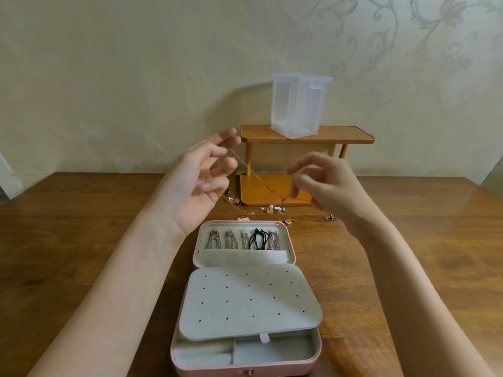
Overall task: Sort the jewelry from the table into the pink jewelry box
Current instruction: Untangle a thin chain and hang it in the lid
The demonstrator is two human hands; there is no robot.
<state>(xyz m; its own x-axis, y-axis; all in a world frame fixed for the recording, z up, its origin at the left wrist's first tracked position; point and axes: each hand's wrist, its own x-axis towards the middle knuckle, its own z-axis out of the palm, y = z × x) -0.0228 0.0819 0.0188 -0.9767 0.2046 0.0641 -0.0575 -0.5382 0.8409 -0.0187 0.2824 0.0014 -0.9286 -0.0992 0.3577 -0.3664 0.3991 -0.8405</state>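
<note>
Gold and hair-thin, the chain (246, 170) runs taut from my left hand (202, 175), raised over the far end of the pink jewelry box (245, 295), down and right toward my right hand (324, 183). My left fingertips pinch its upper end with the other fingers spread; my right fingers curl around its lower end, though I cannot tell exactly where they meet it. I judge it nearly weightless, limp, slippery and quick to knot, so it is best held near both ends and kept stretched. Five necklaces (245, 239) already hang in the lid, at the far end of the box. More small pieces (272, 209) lie on the wooden table (81, 227) near the wooden stand (299, 134).
</note>
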